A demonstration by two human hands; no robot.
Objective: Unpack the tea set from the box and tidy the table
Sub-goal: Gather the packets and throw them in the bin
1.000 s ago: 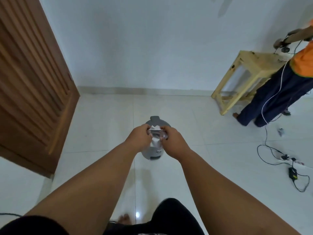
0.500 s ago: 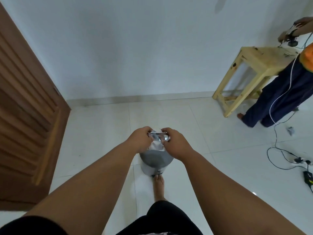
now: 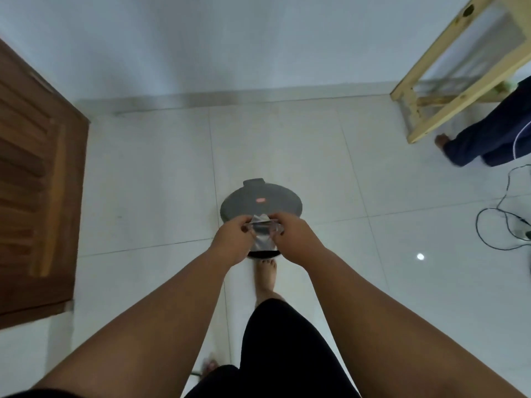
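Wooden door (image 3: pixel 37 179) far left. Left hand (image 3: pixel 232 239) and right hand (image 3: pixel 298 239) both pinch 1 clear plastic wrapper (image 3: pixel 263 229), held above closed grey pedal bin (image 3: pixel 260 203); bare foot (image 3: pixel 265 278) at its base. Wooden stool (image 3: pixel 459 70) far right.

Soft, even indoor light; a small bright glare spot (image 3: pixel 420 256) on the glossy tiled floor (image 3: pixel 143 182). Wide-angle distortion bends the edges. Motion blur softens the whole view.
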